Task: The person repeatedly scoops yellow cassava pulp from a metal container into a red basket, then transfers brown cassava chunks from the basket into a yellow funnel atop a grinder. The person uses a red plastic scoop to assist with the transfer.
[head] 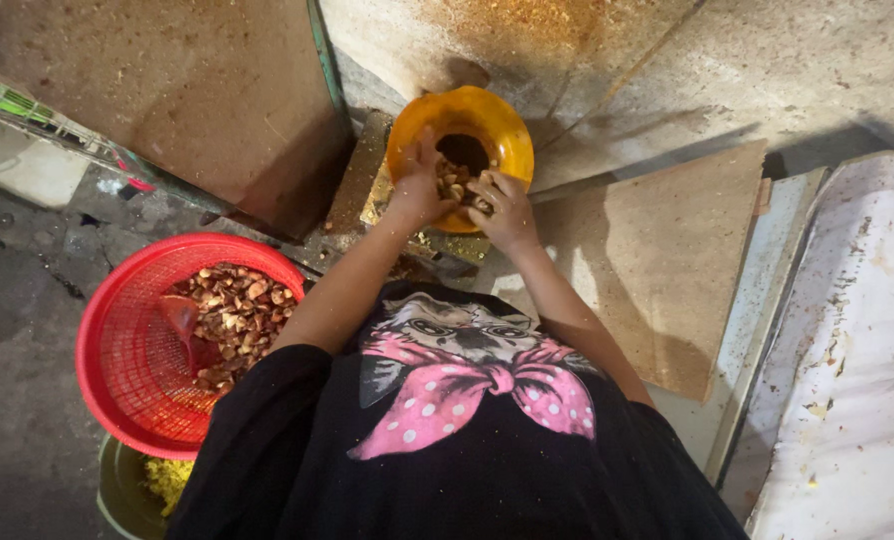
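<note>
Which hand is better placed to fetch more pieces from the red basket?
Left, probably. The left hand and right hand both rest in the orange funnel, but the red basket of brown pieces sits beside the left arm.

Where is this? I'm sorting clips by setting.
Probably a small food-grinding workshop: both hands in an orange funnel of brown pieces, a red basket, dusty boards.

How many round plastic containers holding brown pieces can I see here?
2: the orange funnel ahead, under both hands, and the red basket at the person's left. More may be hidden behind the body.
</note>
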